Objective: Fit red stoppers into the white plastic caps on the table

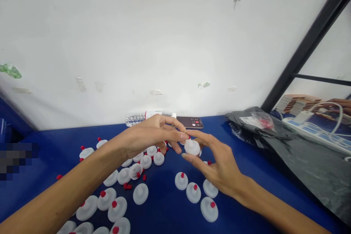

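My right hand (219, 161) grips a white round plastic disc with a central spout (192, 147) by its edge, between thumb and fingers. At the spout's tip, my left hand (161, 133) pinches a small red cap, mostly hidden by the fingertips. Under and left of my hands lie many similar discs, several with red caps on, such as a capped disc (117, 209). One uncapped disc (140, 194) lies near the middle. Loose red caps (127, 186) are scattered among them. Below my right hand is a small group of capped discs (193, 192).
On the blue table (161, 212), a water bottle (135, 119) lies by the wall beside a phone (189, 122). Black plastic bags (287, 157) cover the right side, near a white power strip (318, 131). Another person's hand (340, 105) shows beyond the black frame.
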`<state>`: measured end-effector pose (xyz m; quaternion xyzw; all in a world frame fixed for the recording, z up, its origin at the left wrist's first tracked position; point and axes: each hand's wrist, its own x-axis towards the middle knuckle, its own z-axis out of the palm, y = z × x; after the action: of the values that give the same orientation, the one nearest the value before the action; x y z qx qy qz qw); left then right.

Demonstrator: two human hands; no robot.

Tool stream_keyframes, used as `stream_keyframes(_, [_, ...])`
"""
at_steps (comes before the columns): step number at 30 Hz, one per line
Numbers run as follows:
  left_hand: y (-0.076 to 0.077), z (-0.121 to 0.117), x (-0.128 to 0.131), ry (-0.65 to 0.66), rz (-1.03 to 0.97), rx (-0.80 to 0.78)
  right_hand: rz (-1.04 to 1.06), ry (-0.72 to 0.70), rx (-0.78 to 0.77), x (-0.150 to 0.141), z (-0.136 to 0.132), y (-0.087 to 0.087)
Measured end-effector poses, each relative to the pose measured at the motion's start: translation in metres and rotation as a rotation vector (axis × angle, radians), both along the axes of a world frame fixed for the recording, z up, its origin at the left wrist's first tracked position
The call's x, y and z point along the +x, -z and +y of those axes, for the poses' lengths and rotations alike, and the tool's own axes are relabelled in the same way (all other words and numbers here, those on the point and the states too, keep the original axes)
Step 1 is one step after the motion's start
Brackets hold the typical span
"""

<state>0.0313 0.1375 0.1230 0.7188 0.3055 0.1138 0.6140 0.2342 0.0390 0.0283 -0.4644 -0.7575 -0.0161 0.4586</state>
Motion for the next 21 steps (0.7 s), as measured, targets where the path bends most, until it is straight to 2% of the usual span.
stream_keyframes(8, [0.002, -0.004, 0.004, 0.032, 0.034, 0.084, -0.008, 0.008, -0.037, -0.006, -0.004, -0.010])
stream_keyframes(15, [0.000, -0.005, 0.005, 0.055, 0.043, 0.117, 0.012, 0.018, -0.084, -0.005, -0.003, -0.011])
stream_keyframes(21, [0.005, -0.004, 0.008, 0.035, 0.020, 0.128, 0.017, 0.005, -0.107, -0.004, -0.005, -0.011])
